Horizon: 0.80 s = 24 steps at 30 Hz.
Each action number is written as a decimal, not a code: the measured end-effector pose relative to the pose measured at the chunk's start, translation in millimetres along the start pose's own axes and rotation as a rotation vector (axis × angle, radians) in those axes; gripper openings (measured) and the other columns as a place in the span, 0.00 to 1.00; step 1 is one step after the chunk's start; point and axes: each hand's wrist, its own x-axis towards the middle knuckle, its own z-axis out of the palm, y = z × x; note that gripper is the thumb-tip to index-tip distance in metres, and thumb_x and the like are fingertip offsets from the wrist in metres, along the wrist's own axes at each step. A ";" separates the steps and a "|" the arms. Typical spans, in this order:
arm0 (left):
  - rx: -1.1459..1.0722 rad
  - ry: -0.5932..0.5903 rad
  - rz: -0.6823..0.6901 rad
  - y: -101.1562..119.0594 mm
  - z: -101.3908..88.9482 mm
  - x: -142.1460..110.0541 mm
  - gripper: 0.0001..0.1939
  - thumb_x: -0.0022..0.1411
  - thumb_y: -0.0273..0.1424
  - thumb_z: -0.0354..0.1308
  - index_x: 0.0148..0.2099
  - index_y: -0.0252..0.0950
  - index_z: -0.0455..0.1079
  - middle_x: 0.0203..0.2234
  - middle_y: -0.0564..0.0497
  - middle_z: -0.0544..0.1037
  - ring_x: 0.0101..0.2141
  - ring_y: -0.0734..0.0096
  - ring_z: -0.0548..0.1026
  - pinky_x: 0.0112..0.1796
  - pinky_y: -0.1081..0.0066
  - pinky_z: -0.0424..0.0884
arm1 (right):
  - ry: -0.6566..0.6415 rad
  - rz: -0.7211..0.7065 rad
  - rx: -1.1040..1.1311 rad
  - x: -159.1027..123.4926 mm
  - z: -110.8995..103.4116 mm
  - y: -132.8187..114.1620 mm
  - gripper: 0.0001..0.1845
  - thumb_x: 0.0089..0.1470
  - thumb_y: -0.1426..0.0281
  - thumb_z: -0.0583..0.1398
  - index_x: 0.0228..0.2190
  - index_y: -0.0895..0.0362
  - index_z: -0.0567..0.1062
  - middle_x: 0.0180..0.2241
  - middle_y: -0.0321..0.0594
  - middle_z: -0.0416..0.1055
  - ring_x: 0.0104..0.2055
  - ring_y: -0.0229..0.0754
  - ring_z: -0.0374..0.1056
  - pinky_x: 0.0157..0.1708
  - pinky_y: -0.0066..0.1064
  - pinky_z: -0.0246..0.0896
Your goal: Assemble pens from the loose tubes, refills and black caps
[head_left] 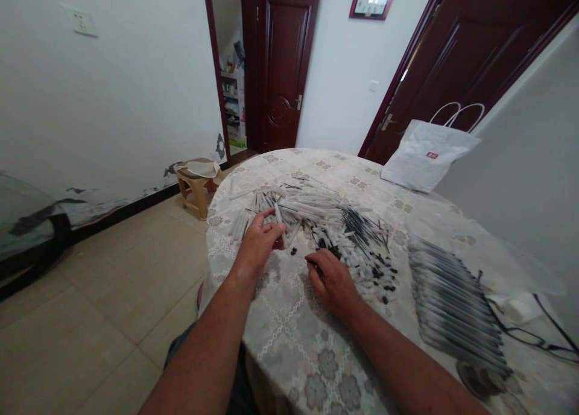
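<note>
My left hand (261,241) is closed round a white pen barrel (279,217), which stands tilted between thumb and fingers with the index finger stretched out. To the right, my right hand (330,276) rests low over the cloth, thumb and fingertips pressed together; whatever they pinch is hidden. Small black pen pieces (294,251) lie between the two hands. Behind them spreads a heap of white pen barrels (312,205). Thin black refills (359,223) lie on its right side, with short white and black parts (368,270) scattered beside my right hand.
The round table wears a patterned cloth (283,342). Rows of assembled-looking pens (452,306) lie at right, near eyeglasses (527,336) and a roll of tape (479,379). A white paper bag (429,155) stands at the back right. A stool (196,189) is left of the table.
</note>
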 end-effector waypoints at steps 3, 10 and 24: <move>-0.024 -0.025 0.021 1.1 -1.4 -1.2 0.33 0.57 0.35 0.64 0.64 0.42 0.61 0.27 0.56 0.75 0.21 0.75 0.70 0.26 0.74 0.70 | 0.004 -0.001 0.008 0.2 0.5 1.4 0.11 0.64 0.76 0.54 0.45 0.57 0.74 0.39 0.45 0.72 0.43 0.44 0.69 0.45 0.34 0.65; -0.075 -0.066 -0.005 -1.0 -0.6 2.1 0.16 0.57 0.34 0.62 0.48 0.37 0.70 0.31 0.51 0.77 0.27 0.73 0.73 0.28 0.73 0.71 | -0.016 -0.013 -0.020 -0.8 1.0 1.4 0.12 0.64 0.75 0.54 0.45 0.56 0.74 0.39 0.45 0.71 0.42 0.44 0.69 0.43 0.34 0.65; -0.088 0.025 -0.040 -7.2 1.0 5.6 0.33 0.57 0.33 0.64 0.63 0.41 0.59 0.39 0.47 0.81 0.28 0.71 0.75 0.24 0.75 0.68 | -0.158 0.080 -0.281 0.4 1.4 2.9 0.10 0.66 0.72 0.54 0.43 0.54 0.75 0.40 0.42 0.72 0.41 0.42 0.70 0.41 0.29 0.62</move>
